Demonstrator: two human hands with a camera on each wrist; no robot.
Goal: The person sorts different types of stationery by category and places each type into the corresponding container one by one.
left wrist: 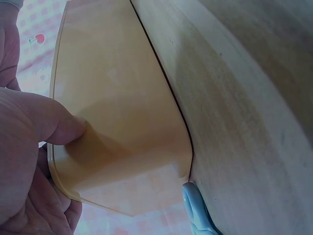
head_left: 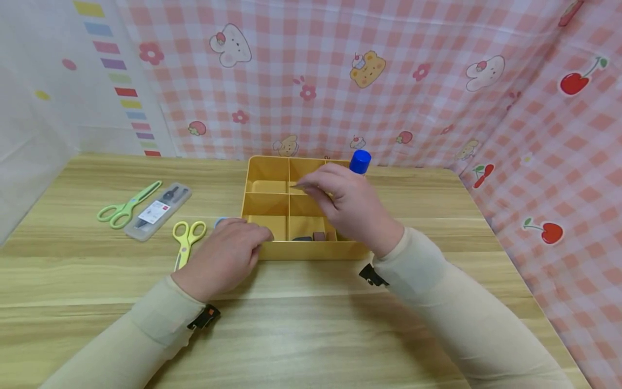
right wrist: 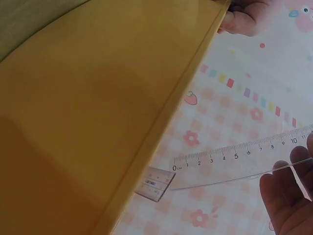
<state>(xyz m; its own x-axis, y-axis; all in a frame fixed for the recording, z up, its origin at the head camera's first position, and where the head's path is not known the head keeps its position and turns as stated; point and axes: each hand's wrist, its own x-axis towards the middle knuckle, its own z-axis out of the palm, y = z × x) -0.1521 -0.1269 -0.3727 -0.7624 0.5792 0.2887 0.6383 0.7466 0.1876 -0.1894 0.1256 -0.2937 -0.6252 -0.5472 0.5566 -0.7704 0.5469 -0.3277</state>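
2 beige sleeves (head_left: 413, 265) reach over the wood-grain table (head_left: 291, 335). The left hand (head_left: 228, 251) is clamped on the near left corner of the yellow divided organizer box (head_left: 313, 251), thumb against its outer wall. Left of that hand lie yellow-handled scissors (head_left: 183, 237). In the near middle compartment sit a dark piece (head_left: 303, 239) and a small brownish block (head_left: 318, 236), perhaps an eraser, though the rim hides too much. Above the box, the right hand (head_left: 352, 197) pinches a clear ruler (right wrist: 220, 166), its scale starting at 0. Farther left rest a compass case (head_left: 157, 210) and green scissors (head_left: 128, 204); a blue-capped glue stick (head_left: 360, 161) rises behind the right hand, before a pink checked curtain (head_left: 301, 65).
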